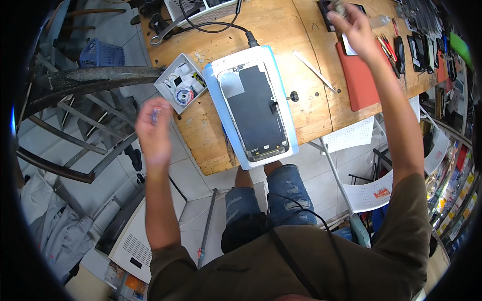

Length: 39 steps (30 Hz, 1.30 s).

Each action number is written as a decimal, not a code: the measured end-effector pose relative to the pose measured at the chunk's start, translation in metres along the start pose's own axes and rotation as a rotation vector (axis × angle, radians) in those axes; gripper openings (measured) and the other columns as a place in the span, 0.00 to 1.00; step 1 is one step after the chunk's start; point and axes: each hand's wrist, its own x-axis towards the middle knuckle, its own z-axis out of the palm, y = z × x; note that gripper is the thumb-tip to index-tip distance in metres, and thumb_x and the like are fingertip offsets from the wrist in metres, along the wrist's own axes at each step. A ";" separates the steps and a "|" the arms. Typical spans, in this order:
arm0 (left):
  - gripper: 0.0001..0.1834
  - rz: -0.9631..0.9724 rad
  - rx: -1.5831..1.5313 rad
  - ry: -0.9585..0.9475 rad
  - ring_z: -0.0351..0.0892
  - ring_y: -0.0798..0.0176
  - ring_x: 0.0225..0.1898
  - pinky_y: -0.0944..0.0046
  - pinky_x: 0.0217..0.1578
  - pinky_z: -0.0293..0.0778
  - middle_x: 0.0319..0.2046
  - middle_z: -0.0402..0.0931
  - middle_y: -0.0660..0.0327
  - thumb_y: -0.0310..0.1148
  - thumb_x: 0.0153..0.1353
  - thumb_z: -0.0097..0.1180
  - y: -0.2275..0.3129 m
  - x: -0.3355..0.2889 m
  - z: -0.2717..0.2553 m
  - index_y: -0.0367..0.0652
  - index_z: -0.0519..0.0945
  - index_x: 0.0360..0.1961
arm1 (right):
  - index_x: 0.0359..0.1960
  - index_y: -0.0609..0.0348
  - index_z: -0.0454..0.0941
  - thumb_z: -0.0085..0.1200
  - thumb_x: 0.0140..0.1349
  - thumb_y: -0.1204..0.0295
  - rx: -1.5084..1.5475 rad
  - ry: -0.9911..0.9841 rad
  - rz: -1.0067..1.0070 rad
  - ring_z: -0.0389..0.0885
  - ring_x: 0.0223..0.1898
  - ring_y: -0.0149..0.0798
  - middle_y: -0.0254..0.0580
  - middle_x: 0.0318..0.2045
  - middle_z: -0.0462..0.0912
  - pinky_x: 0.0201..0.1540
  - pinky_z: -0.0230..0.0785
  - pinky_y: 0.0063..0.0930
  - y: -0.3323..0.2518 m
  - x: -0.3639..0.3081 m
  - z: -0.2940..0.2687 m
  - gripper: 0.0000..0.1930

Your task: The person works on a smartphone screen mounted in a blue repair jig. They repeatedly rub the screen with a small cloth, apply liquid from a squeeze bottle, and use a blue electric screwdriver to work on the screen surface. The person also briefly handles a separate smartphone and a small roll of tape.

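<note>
My left hand [153, 131] hangs off the table's left edge, just below a small white box [165, 91]. Its fingers are curled and a little blurred, with a small bluish thing between them that I cannot make out. Far to the right, my right hand [355, 34] is raised at the table's back, fingers closed on a crumpled greyish-tan lump [338, 7] above a black tray-like thing [327, 19]. Between my arms, a dark phone screen panel [258, 108] lies face down on a white device with blue edges [216, 93]; neither hand touches it.
A black cable [251, 39] enters the device's far end, and a black knob [293, 96] sticks out at its right. On the wooden table [314, 113] lie a white stick [314, 70], a red mat [354, 83] and several tools. A curved metal frame [95, 83] stands at left.
</note>
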 end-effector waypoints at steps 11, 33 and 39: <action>0.09 -0.119 0.022 0.365 0.71 0.78 0.37 0.70 0.35 0.63 0.37 0.76 0.75 0.40 0.68 0.60 -0.067 0.037 -0.101 0.50 0.81 0.45 | 0.52 0.65 0.76 0.63 0.65 0.70 0.209 -0.240 0.194 0.74 0.37 0.24 0.32 0.35 0.78 0.40 0.69 0.23 -0.069 -0.118 0.056 0.17; 0.08 -0.389 -0.153 0.307 0.64 0.77 0.30 0.72 0.30 0.61 0.30 0.69 0.72 0.33 0.69 0.54 -0.100 -0.181 -0.119 0.43 0.77 0.46 | 0.51 0.65 0.76 0.63 0.65 0.73 0.445 0.180 0.191 0.76 0.35 0.24 0.32 0.38 0.80 0.36 0.69 0.19 -0.100 -0.203 0.116 0.16; 0.07 -0.266 -0.149 0.126 0.63 0.78 0.31 0.72 0.31 0.61 0.31 0.69 0.72 0.32 0.70 0.53 -0.074 -0.151 -0.076 0.42 0.77 0.44 | 0.51 0.65 0.77 0.62 0.66 0.71 0.340 0.287 0.296 0.75 0.34 0.23 0.31 0.35 0.80 0.33 0.68 0.20 -0.062 -0.241 0.070 0.16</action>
